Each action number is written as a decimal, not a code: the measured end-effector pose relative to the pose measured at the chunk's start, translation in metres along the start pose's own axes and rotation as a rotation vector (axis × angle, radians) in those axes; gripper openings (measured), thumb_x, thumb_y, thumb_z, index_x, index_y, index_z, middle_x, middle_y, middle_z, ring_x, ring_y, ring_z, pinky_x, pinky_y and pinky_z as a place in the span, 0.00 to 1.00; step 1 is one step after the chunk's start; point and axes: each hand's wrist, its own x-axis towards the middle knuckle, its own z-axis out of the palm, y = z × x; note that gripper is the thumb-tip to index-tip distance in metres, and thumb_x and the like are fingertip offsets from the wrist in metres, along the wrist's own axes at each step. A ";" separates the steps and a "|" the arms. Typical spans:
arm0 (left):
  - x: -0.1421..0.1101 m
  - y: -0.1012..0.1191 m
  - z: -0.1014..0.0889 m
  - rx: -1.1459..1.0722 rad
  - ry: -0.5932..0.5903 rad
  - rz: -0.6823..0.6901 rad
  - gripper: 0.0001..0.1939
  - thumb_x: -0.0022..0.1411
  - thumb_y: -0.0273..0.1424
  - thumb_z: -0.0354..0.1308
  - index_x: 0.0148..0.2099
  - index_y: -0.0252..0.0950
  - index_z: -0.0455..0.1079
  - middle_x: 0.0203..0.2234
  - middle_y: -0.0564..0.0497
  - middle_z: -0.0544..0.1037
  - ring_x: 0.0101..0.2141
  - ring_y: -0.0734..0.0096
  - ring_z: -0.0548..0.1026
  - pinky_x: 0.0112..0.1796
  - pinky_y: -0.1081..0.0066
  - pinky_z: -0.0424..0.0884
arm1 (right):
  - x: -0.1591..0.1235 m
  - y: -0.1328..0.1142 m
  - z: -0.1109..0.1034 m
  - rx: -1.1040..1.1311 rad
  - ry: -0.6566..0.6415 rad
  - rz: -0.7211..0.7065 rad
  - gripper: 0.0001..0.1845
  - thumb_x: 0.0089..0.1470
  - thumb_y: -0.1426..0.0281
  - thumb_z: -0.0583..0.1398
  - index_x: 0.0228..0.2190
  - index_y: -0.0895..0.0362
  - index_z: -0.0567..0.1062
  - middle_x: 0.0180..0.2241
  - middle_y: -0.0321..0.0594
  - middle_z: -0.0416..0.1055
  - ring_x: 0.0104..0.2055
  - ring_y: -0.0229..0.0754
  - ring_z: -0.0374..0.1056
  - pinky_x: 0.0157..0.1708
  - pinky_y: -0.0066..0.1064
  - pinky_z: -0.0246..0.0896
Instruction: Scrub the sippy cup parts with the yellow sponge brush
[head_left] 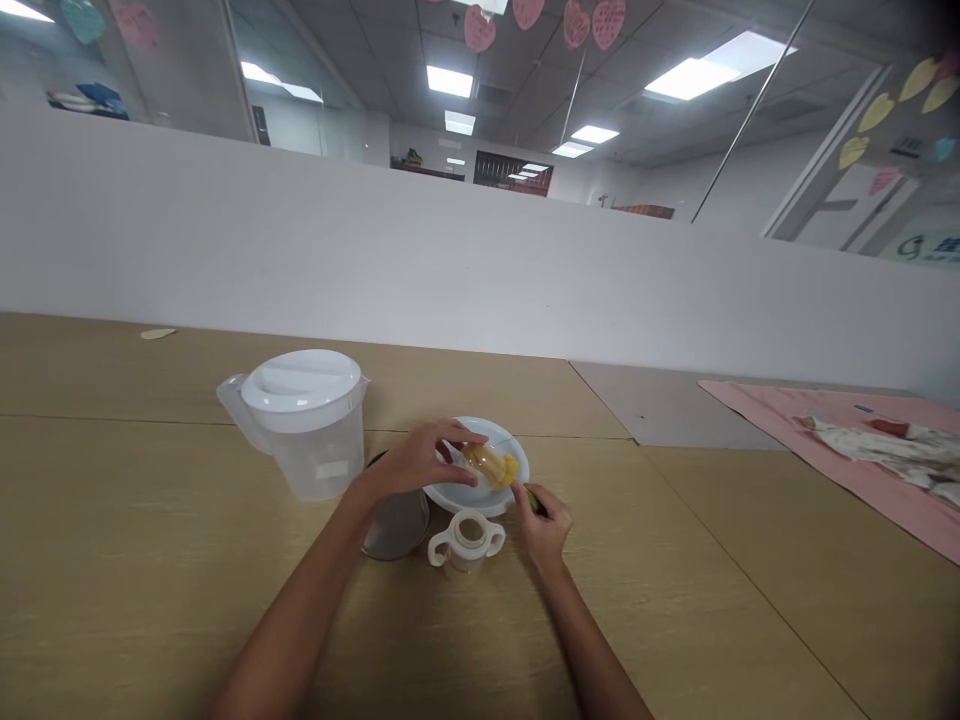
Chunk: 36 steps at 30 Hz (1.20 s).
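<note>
My left hand (427,460) grips a clear, amber-tinted bottle (484,462), tilted on its side over a white bowl (517,455). My right hand (546,525) is closed around the green handle of a bottle brush (535,502). The brush seems to have a yellow sponge head (511,468), which shows at the bottle's right end. How far the head reaches inside, I cannot tell. In front of the bowl stands a two-handled white ring piece (466,535) on a clear cup-like body. A grey, dark-rimmed round container (396,525) sits under my left forearm, partly hidden.
A clear plastic pitcher (319,450) with a white lid stands at the left. A pink cloth (787,420) with crumpled fabric (885,450) on it lies at the far right. A low white wall (465,270) borders the table's back. A flat pale scrap (158,333) lies near it.
</note>
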 end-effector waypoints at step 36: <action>-0.002 0.011 0.006 0.162 0.048 0.060 0.22 0.46 0.34 0.67 0.46 0.41 0.73 0.43 0.50 0.75 0.37 0.70 0.73 0.36 0.73 0.68 | 0.001 -0.005 0.001 0.065 -0.071 0.084 0.16 0.50 0.61 0.60 0.23 0.62 0.77 0.22 0.40 0.74 0.23 0.38 0.68 0.26 0.27 0.64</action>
